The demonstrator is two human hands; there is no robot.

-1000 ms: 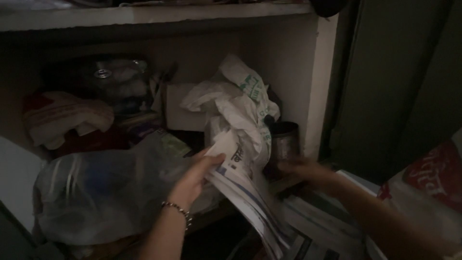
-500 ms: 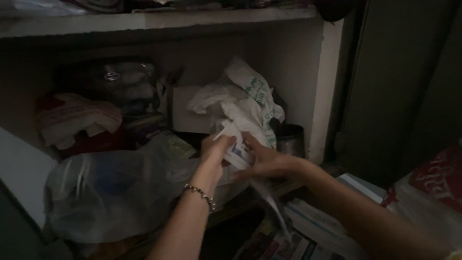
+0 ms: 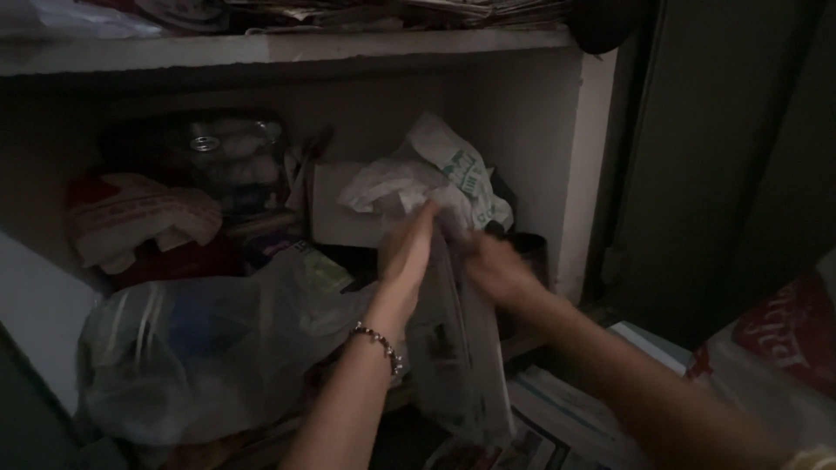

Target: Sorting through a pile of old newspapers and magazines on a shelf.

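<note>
I see my left hand [image 3: 407, 252] and right hand [image 3: 496, 265] both pinching a newspaper [image 3: 457, 348], which hangs below the grip, half out of the shelf [image 3: 279, 48]; a plastic bag [image 3: 209, 348] lies left of it.

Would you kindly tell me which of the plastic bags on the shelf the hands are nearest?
The crumpled white plastic bag with green print, right behind both hands; the large translucent plastic bag lies lower left.
</note>
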